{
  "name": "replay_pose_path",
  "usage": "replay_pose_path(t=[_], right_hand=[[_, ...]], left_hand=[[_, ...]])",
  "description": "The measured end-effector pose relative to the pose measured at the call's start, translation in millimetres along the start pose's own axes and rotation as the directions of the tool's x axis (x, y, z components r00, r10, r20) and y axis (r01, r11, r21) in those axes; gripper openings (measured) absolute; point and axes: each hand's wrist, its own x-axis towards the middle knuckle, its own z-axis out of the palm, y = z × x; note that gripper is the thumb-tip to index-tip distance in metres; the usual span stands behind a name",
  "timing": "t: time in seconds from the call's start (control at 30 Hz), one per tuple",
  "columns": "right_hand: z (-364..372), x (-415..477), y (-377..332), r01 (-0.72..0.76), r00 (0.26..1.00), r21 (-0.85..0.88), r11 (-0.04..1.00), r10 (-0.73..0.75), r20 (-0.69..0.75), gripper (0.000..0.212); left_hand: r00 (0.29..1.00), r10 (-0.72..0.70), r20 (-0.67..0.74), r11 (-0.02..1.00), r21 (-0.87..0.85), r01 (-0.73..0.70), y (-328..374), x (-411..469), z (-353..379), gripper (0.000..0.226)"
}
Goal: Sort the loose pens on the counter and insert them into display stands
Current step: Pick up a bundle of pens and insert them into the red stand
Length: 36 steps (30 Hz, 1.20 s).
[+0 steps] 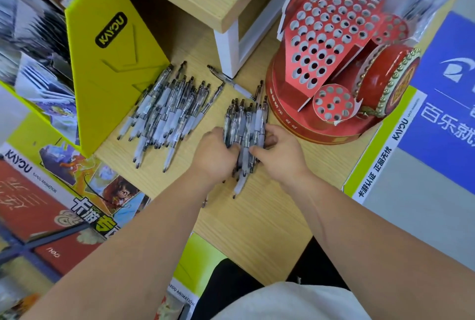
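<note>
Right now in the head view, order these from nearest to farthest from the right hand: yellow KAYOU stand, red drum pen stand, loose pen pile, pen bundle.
1. pen bundle, gripped by the right hand.
2. red drum pen stand, just to its right.
3. loose pen pile, left across the counter.
4. yellow KAYOU stand, far left.

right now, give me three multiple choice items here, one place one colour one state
1. Where does the loose pen pile lie? A) beside the yellow stand B) on the wooden shelf C) on the floor
2. What colour is the holed display stand? A) blue B) red C) green
3. What are the left hand and right hand doing? A) flat B) both gripping a pen bundle C) one pointing
Answers: 1 A, it lies next to that stand; 2 B, its holed faces are red; 3 B, both curl round it.
</note>
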Motion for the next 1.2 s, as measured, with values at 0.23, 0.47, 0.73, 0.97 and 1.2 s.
replay_pose_path(t=[0.23, 0.47, 0.73, 0.97, 1.2], right_hand=[[-30.9, -6.7, 11.7, 0.01, 0.995, -0.075, 0.997, -0.003, 0.1, 0.049], [-39.1, -1.4, 10.0, -0.027, 1.0, -0.165, 0.986, 0.029, 0.01, 0.056], [-21.1, 6.4, -8.3, 0.05, 0.996, -0.156, 0.987, -0.037, 0.086, 0.033], [-21.1, 7.6, -4.8, 0.099, 0.988, -0.134, 0.986, -0.081, 0.133, 0.019], [-16.9, 9.8, -6.7, 0.126, 0.979, -0.118, 0.985, -0.104, 0.178, 0.019]], left_hand=[[1.0, -0.015, -0.025, 0.992, -0.129, 0.012, 2.5, -24.4, 17.4, 0.015], [0.985, -0.124, -0.118, 0.975, -0.197, 0.099, -0.6, -12.1, 9.0, 0.058], [0.994, -0.109, 0.021, 0.978, -0.179, 0.111, 14.9, 6.0, 5.7, 0.068], [0.987, -0.13, 0.092, 0.949, -0.278, 0.15, 16.6, 8.8, 1.1, 0.039], [0.986, -0.126, 0.107, 0.893, -0.422, 0.16, 12.0, 2.2, -0.1, 0.021]])
